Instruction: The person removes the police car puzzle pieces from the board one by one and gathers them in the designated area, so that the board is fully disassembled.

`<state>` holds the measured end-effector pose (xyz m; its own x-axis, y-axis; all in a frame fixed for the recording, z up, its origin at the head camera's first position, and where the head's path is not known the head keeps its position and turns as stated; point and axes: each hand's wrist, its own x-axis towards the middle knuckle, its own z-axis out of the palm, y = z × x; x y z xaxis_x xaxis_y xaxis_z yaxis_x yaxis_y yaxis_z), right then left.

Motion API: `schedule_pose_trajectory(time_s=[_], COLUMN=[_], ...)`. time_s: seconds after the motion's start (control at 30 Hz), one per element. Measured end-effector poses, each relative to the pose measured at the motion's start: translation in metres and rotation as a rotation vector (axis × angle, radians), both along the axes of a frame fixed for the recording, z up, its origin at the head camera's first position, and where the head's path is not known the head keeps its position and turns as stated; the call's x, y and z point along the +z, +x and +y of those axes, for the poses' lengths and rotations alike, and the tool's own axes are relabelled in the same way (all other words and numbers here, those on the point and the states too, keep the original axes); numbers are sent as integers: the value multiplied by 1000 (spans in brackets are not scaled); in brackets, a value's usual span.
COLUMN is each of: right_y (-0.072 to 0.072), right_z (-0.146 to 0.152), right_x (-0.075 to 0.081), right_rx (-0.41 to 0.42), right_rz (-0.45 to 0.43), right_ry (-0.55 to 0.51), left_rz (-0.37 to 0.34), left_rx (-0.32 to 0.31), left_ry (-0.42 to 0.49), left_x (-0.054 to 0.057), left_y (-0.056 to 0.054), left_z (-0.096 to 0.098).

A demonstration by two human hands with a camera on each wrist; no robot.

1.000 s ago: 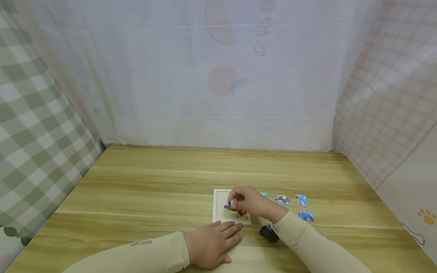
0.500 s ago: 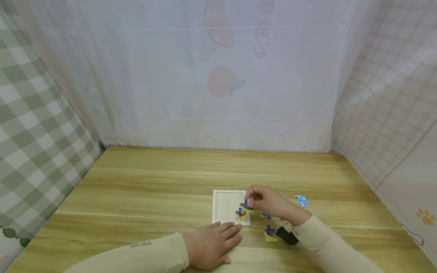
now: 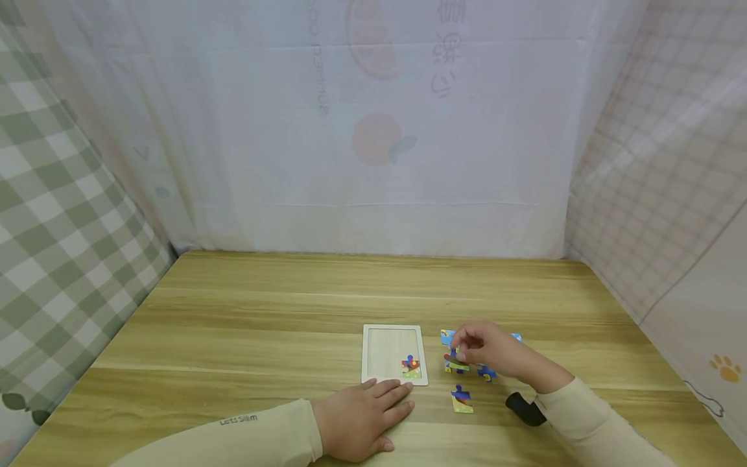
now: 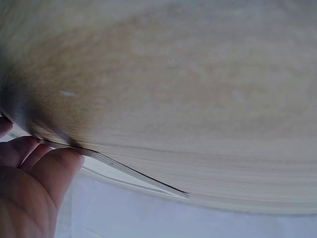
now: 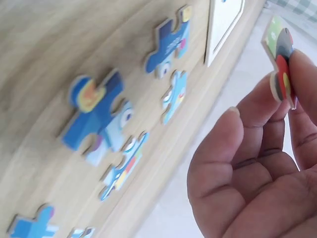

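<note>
A shallow puzzle tray with a pale rim (image 3: 366, 353) lies in front of me, one jigsaw piece (image 3: 411, 366) set in its lower right corner. My left hand (image 3: 364, 420) lies flat with spread fingers, and its fingertips touch the tray's near edge, as the left wrist view also shows. To the right of the tray, my right hand (image 3: 496, 353) pinches a red, blue and green jigsaw piece (image 5: 283, 74) between thumb and fingertips. It is held above loose pieces, partly covering them in the head view.
Several loose jigsaw pieces, among them a blue one (image 5: 99, 116), lie right of the tray. A yellow and blue piece (image 3: 462, 401) lies nearer me. A black cylinder (image 3: 525, 410) sits at my right wrist. Cloth (image 3: 373, 220) hangs behind the wooden table (image 3: 262, 305).
My right hand has carried the pinched jigsaw piece rightward, from over the tray to over the loose pieces. My left hand has stayed at the tray's near edge.
</note>
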<state>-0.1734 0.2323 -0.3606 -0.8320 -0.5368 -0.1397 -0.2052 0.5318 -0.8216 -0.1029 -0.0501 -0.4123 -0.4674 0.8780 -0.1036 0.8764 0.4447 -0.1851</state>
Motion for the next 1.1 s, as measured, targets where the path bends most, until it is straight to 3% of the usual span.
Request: schedule_pose_trajectory(time_s=[0.8,1.1], right_y=[16,20], right_z=[46,52], right_x=[-23,-26], right_rx=[51,84], right_rz=[-81,-113], right_ry=[54,22], left_rz=[-10,-21], left_rx=[3,4], left_ry=[-11,-11], left_x=[0,0], left_y=[0,-1], left_z=[0,1])
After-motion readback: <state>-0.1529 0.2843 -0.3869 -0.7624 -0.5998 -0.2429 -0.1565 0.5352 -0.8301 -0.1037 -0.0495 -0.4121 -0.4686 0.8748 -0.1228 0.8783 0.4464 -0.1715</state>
